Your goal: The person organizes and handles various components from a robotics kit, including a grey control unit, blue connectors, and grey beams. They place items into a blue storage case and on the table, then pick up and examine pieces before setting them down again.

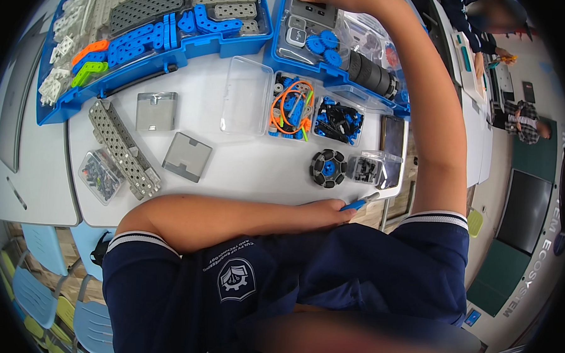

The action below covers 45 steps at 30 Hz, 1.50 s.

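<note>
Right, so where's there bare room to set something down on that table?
The widest bare patch of white tabletop lies between the lower grey case, the clear lid, the black wheel and the left forearm. A smaller one sits between the upper grey case and the clear lid. The right end is crowded: black wheel, parts boxes and phone lie close together.

Lettering [235,253] on shirt [164,285] and wall [532,310]
</note>
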Each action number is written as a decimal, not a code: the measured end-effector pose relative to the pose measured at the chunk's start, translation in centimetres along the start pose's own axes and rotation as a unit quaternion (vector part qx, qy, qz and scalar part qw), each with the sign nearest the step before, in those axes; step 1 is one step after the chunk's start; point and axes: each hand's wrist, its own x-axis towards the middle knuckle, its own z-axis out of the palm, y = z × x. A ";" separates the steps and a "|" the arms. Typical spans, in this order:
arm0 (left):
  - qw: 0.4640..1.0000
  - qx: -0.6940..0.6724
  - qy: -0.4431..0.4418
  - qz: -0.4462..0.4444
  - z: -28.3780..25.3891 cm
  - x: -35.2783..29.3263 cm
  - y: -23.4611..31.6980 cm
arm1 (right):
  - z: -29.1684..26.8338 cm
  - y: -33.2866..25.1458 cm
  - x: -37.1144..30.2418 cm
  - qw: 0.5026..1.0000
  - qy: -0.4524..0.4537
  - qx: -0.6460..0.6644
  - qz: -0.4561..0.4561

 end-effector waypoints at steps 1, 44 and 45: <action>1.000 -0.003 -0.002 -0.002 0.0 0.0 0.0 | 0.2 0.3 -0.3 0.999 0.036 0.001 -0.030; 0.998 -0.007 0.049 -0.042 -2.4 -2.3 1.0 | 7.4 6.5 16.3 0.979 0.089 -0.015 -0.185; 0.996 -0.003 0.061 -0.058 -2.6 -2.5 1.3 | 7.9 5.8 17.8 0.990 0.069 0.061 -0.105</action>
